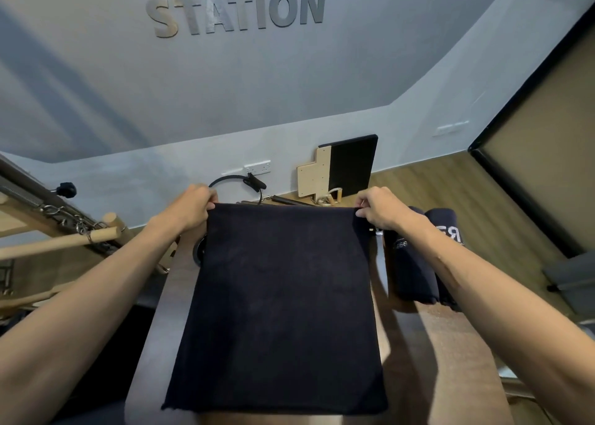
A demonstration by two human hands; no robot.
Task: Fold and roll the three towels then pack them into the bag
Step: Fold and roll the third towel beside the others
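Observation:
A dark navy towel (280,305) hangs flat in front of me, held up by its top corners. My left hand (193,207) pinches the top left corner and my right hand (381,210) pinches the top right corner. Its lower edge falls over the brown table (450,344). Two rolled dark towels (415,263) with white lettering lie side by side on the table at the right, under my right forearm. No bag is in view.
A wooden bar and metal springs of an exercise frame (74,231) stand at the left. A black ring (238,183) and a black and wooden board (341,170) lean against the grey wall behind the table.

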